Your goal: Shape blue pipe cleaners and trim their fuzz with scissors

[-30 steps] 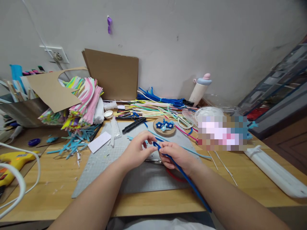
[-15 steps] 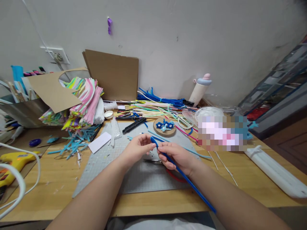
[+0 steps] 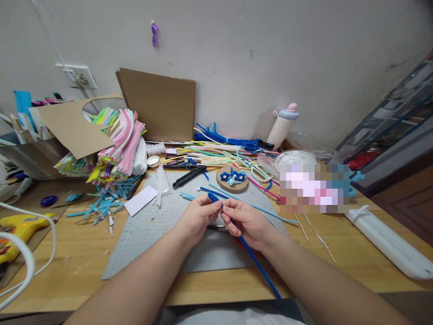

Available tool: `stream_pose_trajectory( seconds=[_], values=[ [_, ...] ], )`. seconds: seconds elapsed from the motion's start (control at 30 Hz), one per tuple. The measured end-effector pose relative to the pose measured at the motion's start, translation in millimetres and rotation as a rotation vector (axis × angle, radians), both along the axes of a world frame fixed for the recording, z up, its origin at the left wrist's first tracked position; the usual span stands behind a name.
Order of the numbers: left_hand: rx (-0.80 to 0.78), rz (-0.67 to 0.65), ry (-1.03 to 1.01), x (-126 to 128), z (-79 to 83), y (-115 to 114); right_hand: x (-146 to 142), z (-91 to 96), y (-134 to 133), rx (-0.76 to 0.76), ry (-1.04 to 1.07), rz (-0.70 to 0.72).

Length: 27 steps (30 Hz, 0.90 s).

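Note:
My left hand (image 3: 199, 217) pinches the looped upper end of a dark blue pipe cleaner (image 3: 259, 264) between thumb and fingers. Close beside it, my right hand (image 3: 246, 222) grips the same pipe cleaner just below the loop, fingers curled. The long tail slants down to the right, past the desk's front edge. Both hands are above a grey cutting mat (image 3: 142, 246). Under them lie scissors (image 3: 218, 228), partly hidden by the fingers. Just beyond the hands, a round wooden slice (image 3: 221, 184) carries small blue flowers (image 3: 233, 177). Light blue pipe cleaners (image 3: 270, 212) lie on the mat.
Bundled pastel pipe cleaners (image 3: 118, 144) stand at the left, near a yellow glue gun (image 3: 23, 234). Cardboard (image 3: 158, 106) leans on the wall. A black pen-like tool (image 3: 189, 177) lies on the mat. A bottle (image 3: 283, 128) and a white padded strip (image 3: 389, 246) are at the right.
The loop at the pipe cleaner's upper end has shifted slightly left. Its tail has swung left and hangs more steeply. My left hand has turned, its fingers closing nearer to my right hand.

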<state>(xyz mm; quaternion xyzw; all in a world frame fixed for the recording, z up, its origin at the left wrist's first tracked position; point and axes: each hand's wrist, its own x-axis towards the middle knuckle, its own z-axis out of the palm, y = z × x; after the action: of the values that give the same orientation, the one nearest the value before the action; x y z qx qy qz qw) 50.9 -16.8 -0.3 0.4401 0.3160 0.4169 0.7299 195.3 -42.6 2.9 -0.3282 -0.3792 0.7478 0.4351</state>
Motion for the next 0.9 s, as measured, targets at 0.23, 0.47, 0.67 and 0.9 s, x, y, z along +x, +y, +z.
stream_pose_trajectory(
  seconds=[0.23, 0.47, 0.67, 0.9],
  values=[
    [-0.038, 0.038, -0.029, 0, -2.1, 1, 3, 1.2, 0, -0.072, 0.024, 0.091],
    [0.034, -0.049, 0.187, -9, 9.9, 4, 12, 3.9, 3, -0.161, -0.041, 0.202],
    [0.342, -0.326, 0.722, -33, 22.1, 15, 15, 2.1, 2, -0.016, -0.415, 0.278],
    [0.398, -0.429, 0.868, -62, 25.9, 25, 32, 12.1, 3, 0.153, -0.713, 0.483]
  ],
)
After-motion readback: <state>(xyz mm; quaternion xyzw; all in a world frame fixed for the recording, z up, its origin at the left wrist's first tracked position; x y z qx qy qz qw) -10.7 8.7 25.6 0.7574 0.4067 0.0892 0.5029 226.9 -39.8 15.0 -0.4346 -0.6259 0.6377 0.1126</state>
